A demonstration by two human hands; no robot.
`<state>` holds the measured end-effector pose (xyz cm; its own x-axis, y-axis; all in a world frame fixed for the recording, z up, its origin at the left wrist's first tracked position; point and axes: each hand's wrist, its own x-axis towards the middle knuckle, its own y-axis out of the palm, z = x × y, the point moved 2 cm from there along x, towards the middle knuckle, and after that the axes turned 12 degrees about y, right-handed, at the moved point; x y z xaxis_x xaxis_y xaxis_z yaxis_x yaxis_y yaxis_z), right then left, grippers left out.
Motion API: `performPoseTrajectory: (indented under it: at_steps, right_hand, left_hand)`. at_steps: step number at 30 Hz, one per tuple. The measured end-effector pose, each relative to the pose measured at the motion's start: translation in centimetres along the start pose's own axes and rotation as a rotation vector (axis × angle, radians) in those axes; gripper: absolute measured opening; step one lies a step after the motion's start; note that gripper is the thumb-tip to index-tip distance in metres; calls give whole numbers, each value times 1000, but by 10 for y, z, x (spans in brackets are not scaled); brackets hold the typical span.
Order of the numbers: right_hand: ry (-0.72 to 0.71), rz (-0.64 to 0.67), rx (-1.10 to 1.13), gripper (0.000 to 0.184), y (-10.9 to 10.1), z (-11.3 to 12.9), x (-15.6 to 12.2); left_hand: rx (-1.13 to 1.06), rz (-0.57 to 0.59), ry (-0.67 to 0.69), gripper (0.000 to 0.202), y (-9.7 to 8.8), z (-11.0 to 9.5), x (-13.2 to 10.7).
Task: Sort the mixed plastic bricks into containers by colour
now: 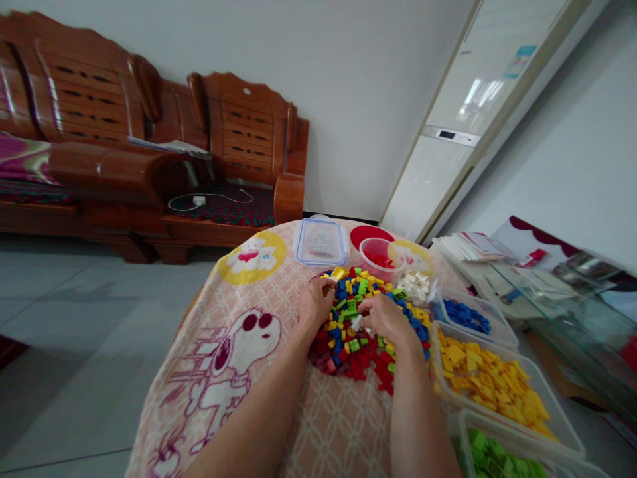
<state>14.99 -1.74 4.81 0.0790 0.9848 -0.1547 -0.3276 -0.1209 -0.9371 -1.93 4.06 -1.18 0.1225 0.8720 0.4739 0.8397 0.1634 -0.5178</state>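
A mixed pile of toy building bricks (351,307) in red, yellow, green, blue and white lies on the round table in front of me. At its left edge is my left hand (317,304), its fingers curled in among the bricks; what they hold, if anything, is hidden. Just beyond those fingertips sits a larger yellow brick (340,273). My right hand (384,317) reaches over the middle of the pile, fingers bent and closed around a small white brick (357,322). Red bricks (362,364) spread along the pile's near side.
Clear tubs of blue bricks (466,316), yellow bricks (490,382) and green bricks (500,458) line the right side. White bricks (414,287) form a heap behind the pile, near a round tub (383,255) with red bricks. A blue-rimmed lid (321,242) lies at the back.
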Motion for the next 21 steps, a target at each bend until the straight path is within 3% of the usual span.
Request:
performPoseTrajectory:
  at_steps: [6,11,16,21]
  right_hand:
    - [11,33,-9,8,1,1,-1]
    - [29,82,-78,18,-1,9,-6]
    - [29,46,-135,21,2,16,-4]
    - [36,61,168,13,4,13,-3]
  left_hand:
    - [-7,-13,14,22,2,4,0]
    - [4,-11,20,21,4,7,0]
    - [7,-13,13,22,5,9,0]
    - [-8,-9,7,22,7,12,0]
